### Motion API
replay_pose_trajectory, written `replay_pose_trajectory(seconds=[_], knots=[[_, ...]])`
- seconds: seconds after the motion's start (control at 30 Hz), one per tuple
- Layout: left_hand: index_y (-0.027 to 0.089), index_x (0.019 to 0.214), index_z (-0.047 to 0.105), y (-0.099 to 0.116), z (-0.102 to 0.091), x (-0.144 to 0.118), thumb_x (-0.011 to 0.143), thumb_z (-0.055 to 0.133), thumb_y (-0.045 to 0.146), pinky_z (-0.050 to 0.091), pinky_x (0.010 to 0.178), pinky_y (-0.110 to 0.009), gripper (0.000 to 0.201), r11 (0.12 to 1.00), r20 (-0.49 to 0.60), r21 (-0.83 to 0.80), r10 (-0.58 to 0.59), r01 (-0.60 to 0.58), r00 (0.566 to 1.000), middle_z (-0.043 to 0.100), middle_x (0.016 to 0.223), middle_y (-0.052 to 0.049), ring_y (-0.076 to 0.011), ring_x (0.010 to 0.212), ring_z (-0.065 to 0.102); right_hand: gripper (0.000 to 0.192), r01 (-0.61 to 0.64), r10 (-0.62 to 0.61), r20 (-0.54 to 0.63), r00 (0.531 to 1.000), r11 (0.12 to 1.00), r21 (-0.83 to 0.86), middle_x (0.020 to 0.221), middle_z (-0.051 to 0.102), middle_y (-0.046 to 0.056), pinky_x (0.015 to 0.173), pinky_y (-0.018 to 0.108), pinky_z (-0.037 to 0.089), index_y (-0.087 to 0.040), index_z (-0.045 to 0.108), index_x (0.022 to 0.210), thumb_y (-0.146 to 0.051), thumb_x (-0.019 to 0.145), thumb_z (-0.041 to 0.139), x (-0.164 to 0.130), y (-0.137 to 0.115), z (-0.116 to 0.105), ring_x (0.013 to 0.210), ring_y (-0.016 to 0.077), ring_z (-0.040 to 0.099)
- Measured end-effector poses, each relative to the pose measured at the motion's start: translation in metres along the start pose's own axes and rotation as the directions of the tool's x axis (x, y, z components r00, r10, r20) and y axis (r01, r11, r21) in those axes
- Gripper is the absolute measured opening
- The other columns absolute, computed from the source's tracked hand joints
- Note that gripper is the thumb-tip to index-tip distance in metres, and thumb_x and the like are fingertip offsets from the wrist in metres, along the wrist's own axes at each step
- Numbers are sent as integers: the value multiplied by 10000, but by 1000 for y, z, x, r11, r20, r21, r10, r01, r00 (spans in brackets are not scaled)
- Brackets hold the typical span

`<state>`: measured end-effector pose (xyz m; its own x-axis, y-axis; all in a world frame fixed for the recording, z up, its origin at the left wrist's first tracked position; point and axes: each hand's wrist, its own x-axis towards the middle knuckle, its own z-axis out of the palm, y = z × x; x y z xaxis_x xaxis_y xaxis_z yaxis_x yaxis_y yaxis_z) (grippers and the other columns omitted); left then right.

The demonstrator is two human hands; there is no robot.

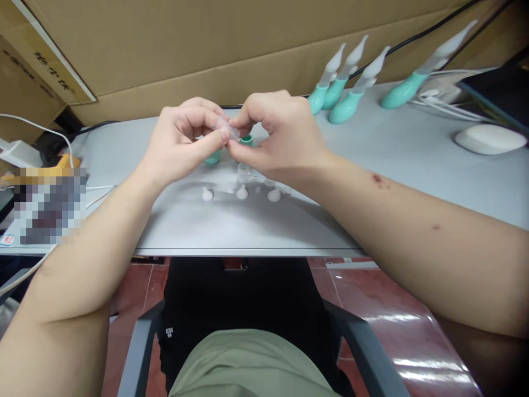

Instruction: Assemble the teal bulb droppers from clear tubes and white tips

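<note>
1. Left hand (pixel 182 138): raised above the grey tabletop (pixel 198 220), thumb and fingers pressed together on one end of a small clear plastic piece (pixel 227 130).
2. Right hand (pixel 276 135): fingers curled, pinching the other end of the same clear plastic piece, so that the two hands meet at it.
3. Clear plastic piece: held in the air between the fingertips, above the tabletop and not touching it; its exact form cannot be told.
4. Small white caps (pixel 242 193): several lie loose on the tabletop just below the clear plastic piece, with small clear parts (pixel 243 172) among them.
5. Teal rings (pixel 247 140): two on the tabletop directly behind the clear plastic piece, partly hidden by the hands.
6. Teal-handled tools (pixel 343 94): four with pale pointed tips lie well beyond the clear plastic piece, to its right, near the cardboard wall (pixel 206 49).
7. White mouse (pixel 490 138): far to the right of the clear plastic piece.
</note>
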<state>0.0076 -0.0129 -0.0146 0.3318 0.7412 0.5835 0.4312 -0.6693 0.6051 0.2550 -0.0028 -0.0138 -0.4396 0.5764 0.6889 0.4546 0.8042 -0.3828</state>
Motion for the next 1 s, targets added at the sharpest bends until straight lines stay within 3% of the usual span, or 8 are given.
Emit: replay_pose_trajectory(seconds=[0.13, 0.27, 0.43, 0.6, 0.7, 0.87, 1.0], knots=[[311, 1114, 869, -4, -1, -1, 1092, 813, 985, 825, 971, -600, 677, 1000, 14, -12, 1, -1, 1000, 883, 1282, -113, -334, 1157, 900, 282, 51, -51, -21, 998, 999, -2, 1027, 871, 28, 1178, 617, 676, -313, 545, 972, -248, 1028, 813, 1, 2, 2, 1030, 331, 847], [286, 1127, 861, -4, -2, -1, 1081, 792, 1041, 807, 1037, -573, 760, 999, 14, 41, 16, -17, 1000, 879, 1298, -119, -340, 1221, 899, 318, 53, -53, -4, 999, 998, -15, 1034, 886, 27, 1198, 605, 670, -325, 532, 977, -258, 1004, 842, 3, 6, 3, 1019, 331, 832], [280, 1086, 862, 0, -3, 2, 1115, 810, 960, 790, 1066, -575, 683, 995, -3, 99, 31, -31, 1000, 836, 1296, -134, -361, 1238, 894, 348, 112, -112, -40, 993, 994, 6, 999, 863, 30, 1172, 602, 671, -321, 477, 966, -252, 1011, 815, 2, 9, 4, 985, 322, 844], [273, 1057, 843, 3, -4, 1, 1093, 797, 1006, 801, 1057, -557, 735, 997, 0, 70, 23, -23, 1000, 851, 1263, -113, -312, 1147, 883, 293, 101, -100, -84, 991, 995, 3, 980, 829, -6, 1184, 592, 669, -307, 505, 972, -200, 970, 777, 1, 7, 7, 984, 296, 853], [273, 1003, 838, -1, -4, 2, 1043, 805, 1062, 798, 968, -523, 791, 997, 3, 38, 66, -66, 998, 845, 1184, -102, -287, 1056, 884, 291, 101, -100, -65, 993, 995, 7, 963, 835, 1, 1178, 607, 674, -310, 523, 952, -222, 957, 801, 2, 8, 8, 970, 304, 844], [264, 978, 873, -3, -2, 3, 1099, 873, 836, 769, 876, -476, 584, 993, -44, 81, 84, -81, 995, 849, 1146, -110, -275, 1005, 869, 348, 80, -80, -9, 997, 997, 4, 991, 860, 25, 1218, 628, 687, -326, 514, 968, -311, 1009, 860, 3, 13, 7, 988, 327, 817], [272, 978, 880, 0, 2, 3, 1108, 867, 812, 768, 915, -488, 555, 987, -104, 139, 100, -85, 990, 853, 1145, -102, -276, 1009, 859, 343, 101, -101, -53, 993, 995, -12, 1005, 853, 36, 1141, 608, 689, -317, 490, 977, -264, 981, 829, 3, 13, 6, 978, 325, 819]])
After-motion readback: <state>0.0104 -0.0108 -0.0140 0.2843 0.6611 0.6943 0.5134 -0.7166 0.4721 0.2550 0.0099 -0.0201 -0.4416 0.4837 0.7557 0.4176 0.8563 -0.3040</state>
